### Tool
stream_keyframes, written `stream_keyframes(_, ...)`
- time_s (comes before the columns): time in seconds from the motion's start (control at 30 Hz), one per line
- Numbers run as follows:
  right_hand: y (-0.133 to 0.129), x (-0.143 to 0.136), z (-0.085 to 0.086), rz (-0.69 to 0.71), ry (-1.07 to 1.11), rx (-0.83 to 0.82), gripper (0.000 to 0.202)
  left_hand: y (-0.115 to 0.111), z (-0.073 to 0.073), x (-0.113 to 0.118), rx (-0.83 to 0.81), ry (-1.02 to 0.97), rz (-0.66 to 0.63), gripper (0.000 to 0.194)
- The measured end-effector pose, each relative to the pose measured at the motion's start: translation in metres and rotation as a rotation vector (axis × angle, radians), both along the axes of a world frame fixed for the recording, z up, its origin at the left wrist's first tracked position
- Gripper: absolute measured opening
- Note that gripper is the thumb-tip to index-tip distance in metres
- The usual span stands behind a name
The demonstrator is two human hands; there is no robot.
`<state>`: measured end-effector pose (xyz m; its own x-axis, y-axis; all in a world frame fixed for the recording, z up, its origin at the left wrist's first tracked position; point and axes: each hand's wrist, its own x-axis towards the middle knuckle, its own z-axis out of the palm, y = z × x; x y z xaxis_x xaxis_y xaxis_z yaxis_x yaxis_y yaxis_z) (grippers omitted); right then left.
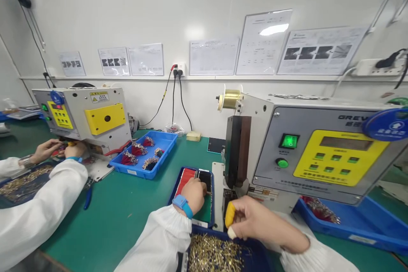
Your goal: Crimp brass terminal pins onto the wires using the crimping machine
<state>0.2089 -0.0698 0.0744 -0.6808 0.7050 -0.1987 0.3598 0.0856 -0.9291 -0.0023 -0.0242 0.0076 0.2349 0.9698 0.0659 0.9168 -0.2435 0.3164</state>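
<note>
Head view: one divided tray (212, 209), long axis running away from the wearer, is laid beside one of two machines (318, 170). One left hand (193, 195) is lowered over it, fingers curled; any hold cannot be told. One right hand (255, 223) is bent near one bin (258, 255) of brass-coloured terminals (213, 253), finger and thumb slightly parted; whether anything is pinched cannot be told.
</note>
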Motion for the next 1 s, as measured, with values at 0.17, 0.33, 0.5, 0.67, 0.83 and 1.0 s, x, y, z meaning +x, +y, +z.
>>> stream_keyframes(0.17, 0.014, 0.02, -0.011, -0.044, 0.241, -0.179, 0.029, 0.0, 0.004, -0.001, -0.022, 0.011, 0.01, 0.024)
stream_keyframes(0.33, 0.018, 0.036, -0.028, -0.145, 0.293, -0.179, 0.029, -0.001, 0.003, 0.001, -0.021, 0.007, 0.018, 0.022)
stream_keyframes(0.5, 0.021, 0.038, -0.027, -0.215, 0.323, -0.173, 0.031, -0.002, 0.004, 0.004, -0.015, 0.017, 0.018, 0.021)
stream_keyframes(0.67, 0.023, 0.038, -0.029, -0.293, 0.297, -0.217, 0.032, 0.001, 0.004, 0.006, 0.013, 0.011, 0.043, 0.023)
stream_keyframes(0.83, 0.026, 0.031, -0.028, -0.375, 0.371, -0.089, 0.028, 0.007, 0.002, 0.007, 0.059, 0.003, 0.106, 0.027)
stream_keyframes(1.0, 0.026, 0.022, -0.027, -0.429, 0.401, 0.046, 0.034, 0.011, 0.003, 0.008, 0.104, 0.012, 0.132, 0.033)
